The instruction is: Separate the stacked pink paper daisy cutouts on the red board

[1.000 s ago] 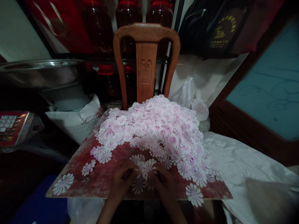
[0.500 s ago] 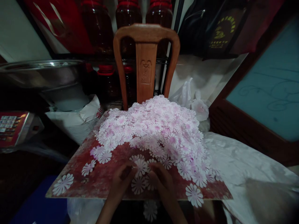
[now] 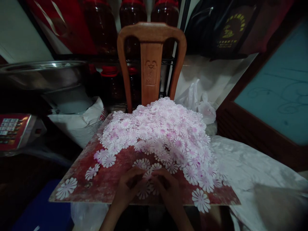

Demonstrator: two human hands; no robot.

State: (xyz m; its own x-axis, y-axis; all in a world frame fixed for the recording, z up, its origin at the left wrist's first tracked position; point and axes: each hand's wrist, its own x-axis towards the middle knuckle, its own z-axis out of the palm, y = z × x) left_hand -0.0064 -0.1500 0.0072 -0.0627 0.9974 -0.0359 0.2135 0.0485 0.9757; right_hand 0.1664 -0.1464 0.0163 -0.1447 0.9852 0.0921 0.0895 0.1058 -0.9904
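Left hand [image 3: 128, 186] and right hand [image 3: 170, 187] pinch one flower [image 3: 147, 175] over that scuffed board [image 3: 102, 183]; chair [image 3: 151, 53] at twelve, basin [image 3: 45, 77] ten, door [image 3: 274, 86] two.

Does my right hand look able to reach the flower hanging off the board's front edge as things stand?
Probably yes: that flower lies close by, with only bare board between it and your right hand. The hand is at another flower, though, which may hold it up.
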